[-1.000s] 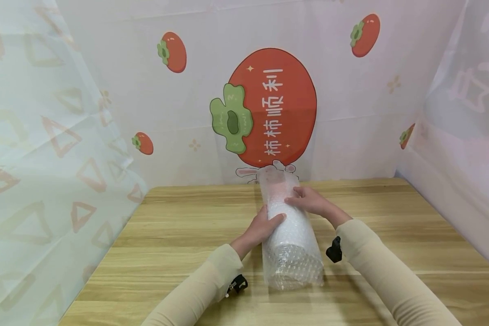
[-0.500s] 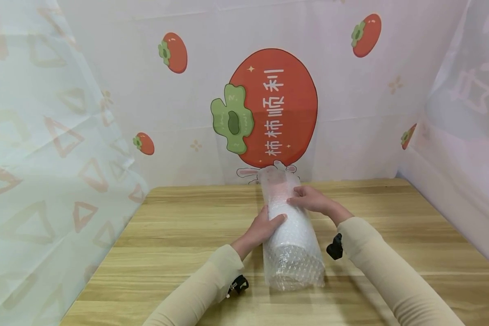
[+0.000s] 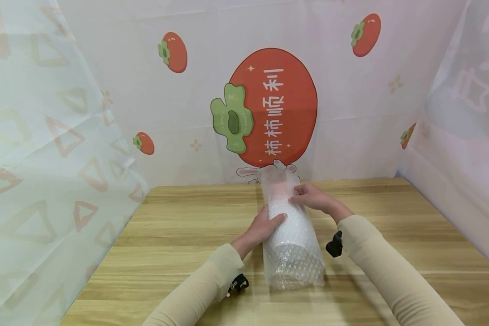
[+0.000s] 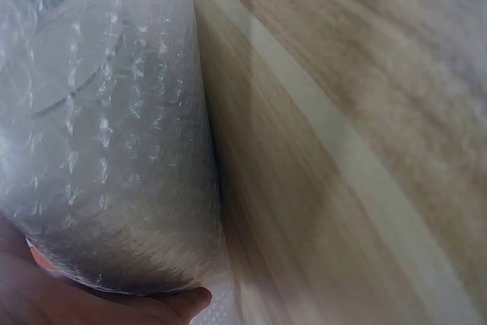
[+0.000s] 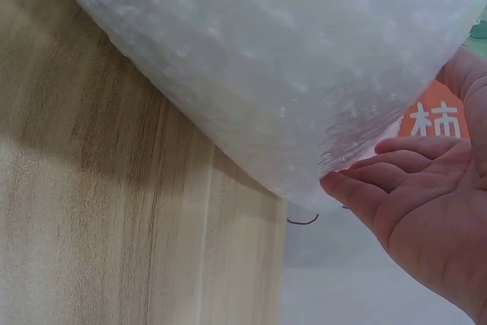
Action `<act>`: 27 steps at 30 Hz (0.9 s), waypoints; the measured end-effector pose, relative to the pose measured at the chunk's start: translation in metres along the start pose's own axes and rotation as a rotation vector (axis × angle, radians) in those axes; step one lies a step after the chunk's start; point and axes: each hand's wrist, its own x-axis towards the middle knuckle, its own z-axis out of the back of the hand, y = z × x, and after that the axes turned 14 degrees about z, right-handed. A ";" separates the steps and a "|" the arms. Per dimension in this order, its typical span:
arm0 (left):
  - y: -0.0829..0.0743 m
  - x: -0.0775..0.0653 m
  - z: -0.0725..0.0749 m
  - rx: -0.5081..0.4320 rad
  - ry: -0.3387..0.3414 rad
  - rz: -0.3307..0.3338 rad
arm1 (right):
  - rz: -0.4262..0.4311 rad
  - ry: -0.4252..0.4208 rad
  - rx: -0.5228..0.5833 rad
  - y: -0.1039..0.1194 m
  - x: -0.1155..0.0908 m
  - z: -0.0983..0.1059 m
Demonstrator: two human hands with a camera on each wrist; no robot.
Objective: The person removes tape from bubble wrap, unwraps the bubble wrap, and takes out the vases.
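A bottle-like white bundle rolled in clear bubble wrap (image 3: 295, 226) lies lengthwise on the table, its wider rolled end nearer the person. Over its left side, my left hand (image 3: 262, 226) grips it with the thumb on top; the left wrist view has fingers (image 4: 186, 302) curving under the wrap (image 4: 114, 135). Higher up on the right side, my right hand (image 3: 314, 199) holds the wrap near the narrower far part. In the right wrist view its fingertips (image 5: 338, 180) meet the edge of the wrap (image 5: 259, 74), with the thumb on the other side. The wrapped item itself is mostly veiled.
Beneath lies a wood-grain table (image 3: 179, 231). A printed cloth backdrop (image 3: 342, 136) with red persimmons stands right behind its far edge, and further cloth hangs at the left and right. Black wrist cameras (image 3: 239, 284) sit at both sleeves.
The back of my right hand has risen very slightly while its fingers stay on the wrap. My left hand and the bundle keep their place.
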 end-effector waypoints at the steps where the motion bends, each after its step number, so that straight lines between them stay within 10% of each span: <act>1: 0.000 0.000 0.000 0.002 0.000 0.003 | -0.003 -0.006 0.002 -0.001 0.000 0.000; 27: 0.001 0.000 -0.001 0.002 -0.002 0.018 | -0.017 -0.050 -0.022 -0.002 0.001 -0.003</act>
